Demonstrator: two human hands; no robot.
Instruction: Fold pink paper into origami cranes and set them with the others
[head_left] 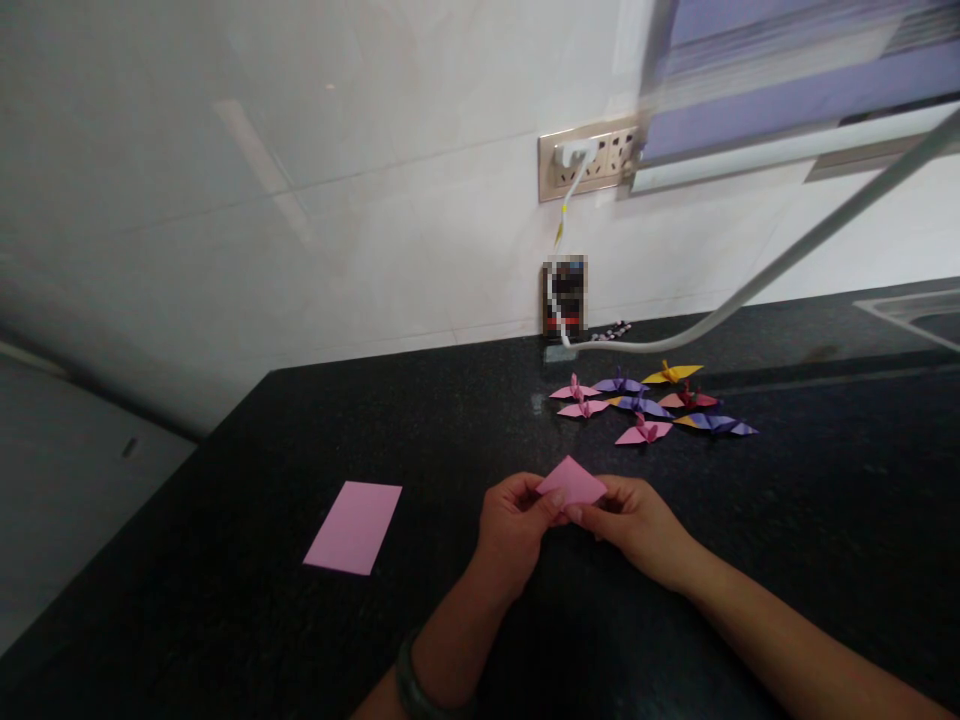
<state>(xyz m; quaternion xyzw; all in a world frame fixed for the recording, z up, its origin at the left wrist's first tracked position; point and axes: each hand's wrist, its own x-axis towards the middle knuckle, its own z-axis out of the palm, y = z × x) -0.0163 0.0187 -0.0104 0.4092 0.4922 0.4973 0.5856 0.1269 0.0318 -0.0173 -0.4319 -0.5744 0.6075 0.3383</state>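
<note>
Left hand: the left hand (516,522) pinches the left corner of the folded pink paper (572,483), fingertips closed on it.
Right hand: the right hand (634,525) grips the same paper's right side, thumb on top.
Folded pink paper: held just above the black counter (225,560), near its front edge (a small diamond shape).
Flat sheet: a pink sheet (353,527) lies left of the hands, well apart.
Cranes: paper cranes (649,402) cluster farther back, toward the wall.
Back edge: a phone (564,297) leans there, its white cable (572,183) plugged into the socket (589,160).
</note>
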